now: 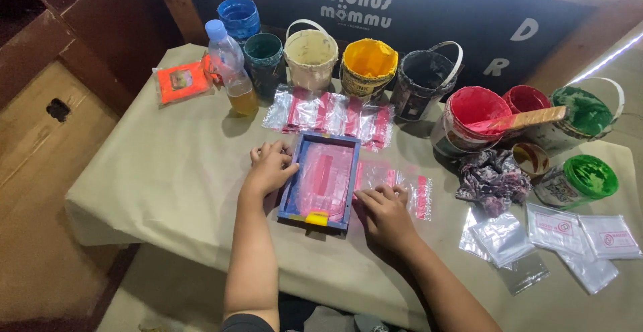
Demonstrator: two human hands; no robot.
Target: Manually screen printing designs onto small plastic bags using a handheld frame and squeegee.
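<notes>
A small blue-framed printing screen smeared with pink ink lies flat on the paper-covered table. A yellow-tipped tool rests at its near edge. My left hand rests on the frame's left side, fingers curled over its edge. My right hand presses flat on a clear plastic bag with a red print just right of the frame, fingers touching the frame's side. Several more printed bags lie in a row behind the frame.
Open ink buckets line the back: blue, dark green, cream, yellow, black, red with a wooden paddle, green. A plastic bottle, an orange packet, a stained rag and blank bags also lie about.
</notes>
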